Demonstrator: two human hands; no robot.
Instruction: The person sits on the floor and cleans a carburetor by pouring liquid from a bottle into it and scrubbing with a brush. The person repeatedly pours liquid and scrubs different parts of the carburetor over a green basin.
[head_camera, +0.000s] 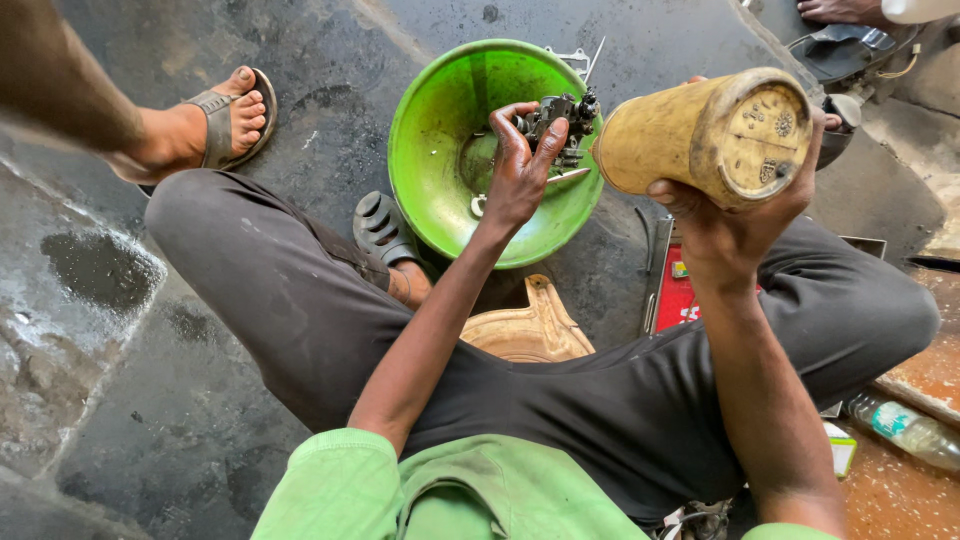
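A small dark metal engine part (560, 122), seemingly a carburettor, is held by the left hand (520, 165) over the far rim of a green bowl (440, 150); the fingers are closed round its near side, so the grip is pinching the part. A dirty yellowish can (705, 135) is clasped from beneath by the right hand (735, 225) and tipped on its side toward the part, its round base facing the camera; the grip is wrapped tight on the can. No liquid can be seen leaving the can, so the rinsing is judged barely begun; the part looks grimy still, and a few small bright pieces lie in the bowl.

The bowl is smooth, glossy plastic, round and deep; the can is cylindrical, matt and stained; the part is angular, with a thin rod projecting. The floor (150, 420) is dark, oil-stained and wet in patches; a clear plastic bottle (905, 428) lies at the right.
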